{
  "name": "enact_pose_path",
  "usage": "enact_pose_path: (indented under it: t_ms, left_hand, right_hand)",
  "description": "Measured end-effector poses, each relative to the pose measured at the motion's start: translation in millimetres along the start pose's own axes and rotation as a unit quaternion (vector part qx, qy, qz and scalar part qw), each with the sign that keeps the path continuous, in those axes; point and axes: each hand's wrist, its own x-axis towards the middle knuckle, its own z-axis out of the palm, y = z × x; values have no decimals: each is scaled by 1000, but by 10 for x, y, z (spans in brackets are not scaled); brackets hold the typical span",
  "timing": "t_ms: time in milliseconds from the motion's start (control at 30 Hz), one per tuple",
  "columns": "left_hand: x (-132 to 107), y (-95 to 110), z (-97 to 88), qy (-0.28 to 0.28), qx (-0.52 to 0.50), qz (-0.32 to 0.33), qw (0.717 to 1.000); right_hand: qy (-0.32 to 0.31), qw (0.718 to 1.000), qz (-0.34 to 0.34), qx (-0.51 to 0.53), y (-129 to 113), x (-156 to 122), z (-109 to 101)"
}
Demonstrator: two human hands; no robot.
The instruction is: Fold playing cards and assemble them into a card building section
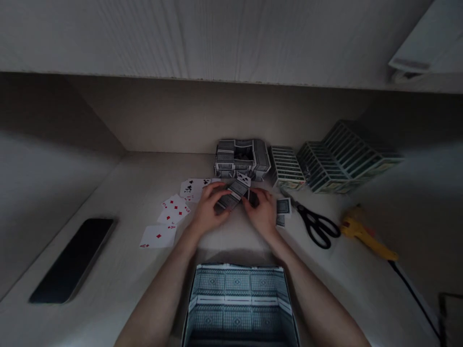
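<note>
Both my hands are over the desk, working on playing cards with patterned dark backs. My left hand has thumb and fingers closed on the left side of these cards. From the other side my right hand pinches the right end, its fingers curled. One card with black club marks shows just beyond them. Left of my hands, several cards lie face up, among them an ace of diamonds. Small card pieces lie beside my right hand. Whether the held cards are joined or folded cannot be made out.
A box built of cards stands in front of me, between my forearms. At the back wall sit a card structure and striped card stacks. Scissors and a yellow glue gun lie right; a phone lies left. A shelf hangs overhead.
</note>
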Motion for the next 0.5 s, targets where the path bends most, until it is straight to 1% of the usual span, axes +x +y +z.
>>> enact_pose_path:
  t_ms: [100, 133, 200, 300, 367, 433, 500]
  left_hand:
    - [-3, 12, 0, 37, 46, -31, 998]
    - [-4, 23, -4, 41, 61, -44, 996]
    - [-7, 57, -14, 17, 85, -65, 994]
    - [-11, 131, -19, -57, 116, -88, 988]
    - [-13, 182, -12, -89, 135, -94, 982]
    - [-18, 217, -3, -101, 142, -94, 980]
    - [-26, 223, 3, -98, 131, -83, 983]
  right_hand:
    - [-1, 1000, 12, -7, 6, 0, 6]
    - [0, 1000, 16, -8, 11, -1, 9]
    - [0, 1000, 21, -9, 20, -4, 16]
    - [-1, 1000, 28, -8, 35, -8, 26]
    - [0, 999, 35, -4, 46, -9, 31]
    - [-3, 999, 35, 4, 63, -12, 40]
    - [-4, 999, 32, 9, 87, -15, 54]
